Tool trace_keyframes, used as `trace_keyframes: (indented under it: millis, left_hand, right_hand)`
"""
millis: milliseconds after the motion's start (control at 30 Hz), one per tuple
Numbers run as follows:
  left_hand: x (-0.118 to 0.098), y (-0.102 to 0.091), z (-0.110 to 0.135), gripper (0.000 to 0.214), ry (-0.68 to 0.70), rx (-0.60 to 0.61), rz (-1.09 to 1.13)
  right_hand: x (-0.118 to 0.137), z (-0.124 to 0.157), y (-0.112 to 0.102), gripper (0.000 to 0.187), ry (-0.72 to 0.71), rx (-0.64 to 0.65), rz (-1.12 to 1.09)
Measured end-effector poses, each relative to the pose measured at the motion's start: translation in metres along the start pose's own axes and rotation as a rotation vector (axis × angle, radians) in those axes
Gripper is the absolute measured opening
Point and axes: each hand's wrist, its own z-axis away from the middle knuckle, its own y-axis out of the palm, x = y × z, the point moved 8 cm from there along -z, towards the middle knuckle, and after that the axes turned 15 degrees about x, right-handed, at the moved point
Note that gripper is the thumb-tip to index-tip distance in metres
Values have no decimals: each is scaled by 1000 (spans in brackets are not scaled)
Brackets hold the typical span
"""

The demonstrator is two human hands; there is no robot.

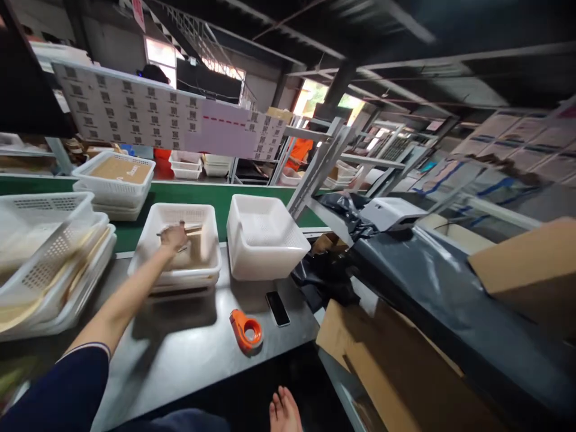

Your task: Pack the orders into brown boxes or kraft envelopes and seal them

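My left hand (pixel 174 236) reaches into a white plastic basket (pixel 148 240) on the metal table. Its fingers look closed on a thin brownish item, blurred and too unclear to name. Brown and pale flat items (pixel 195 246) lie in the same basket, which sits on top of another one. At the bottom edge, my right hand (pixel 285 411) is held low in front of the table, fingers stretched out and nothing in them. Between the hands, an orange tape dispenser (pixel 245 331) and a black-screened phone (pixel 278 308) lie on the table.
White baskets (pixel 270 258) stand right of the worked basket, with more stacked baskets (pixel 54 282) at left. Behind runs a green belt (pixel 189 193) carrying a basket stack (pixel 112 180). Cardboard boxes (pixel 382 360) and black plastic sheeting (pixel 418 270) crowd the right side.
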Motion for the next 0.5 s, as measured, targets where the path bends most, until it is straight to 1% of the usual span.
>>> trace_keyframes:
  millis: [33, 67, 100, 133, 167, 200, 233, 267, 300, 333, 367, 400, 433, 467, 500]
  left_hand:
    - [20, -19, 2, 32, -70, -61, 38]
    - [40, -40, 8, 31, -108, -162, 119]
    - [59, -60, 19, 31, -103, -270, 226]
    - [75, -76, 35, 31, -67, -379, 351]
    - [89, -87, 56, 30, -4, -470, 480]
    - [98, -92, 80, 30, 69, -530, 590]
    - [105, -91, 108, 30, 133, -567, 680]
    - [106, -84, 137, 29, 185, -578, 742]
    - [103, -71, 167, 30, 232, -556, 769]
    - [95, -55, 197, 28, 264, -516, 775]
    - [82, -35, 223, 25, 303, -430, 751]
    - [65, -12, 248, 21, 362, -319, 719]
    - [45, 11, 270, 17, 447, -199, 712]
    - [29, 34, 289, 15, 505, -95, 732]
    - [16, 55, 305, 16, 530, -5, 761]
  right_hand:
    - [11, 5, 10, 50, -23, -1, 3]
    - [22, 9, 24, 51, -50, 14, 9]
    - [31, 13, 43, 51, -61, 39, 21]
    - [39, 16, 67, 51, -67, 78, 33]
    - [48, 20, 94, 50, -73, 135, 48]
    - [57, 23, 125, 48, -87, 218, 74]
    - [67, 28, 158, 46, -108, 306, 110]
    - [76, 34, 193, 45, -134, 417, 148]
    - [86, 41, 226, 46, -164, 532, 181]
    - [95, 49, 257, 49, -206, 637, 199]
    - [104, 58, 285, 55, -255, 734, 201]
    - [110, 66, 308, 61, -298, 815, 201]
    - [113, 72, 325, 66, -330, 877, 206]
    - [112, 77, 338, 70, -346, 915, 224]
    - [108, 80, 346, 71, -348, 931, 261]
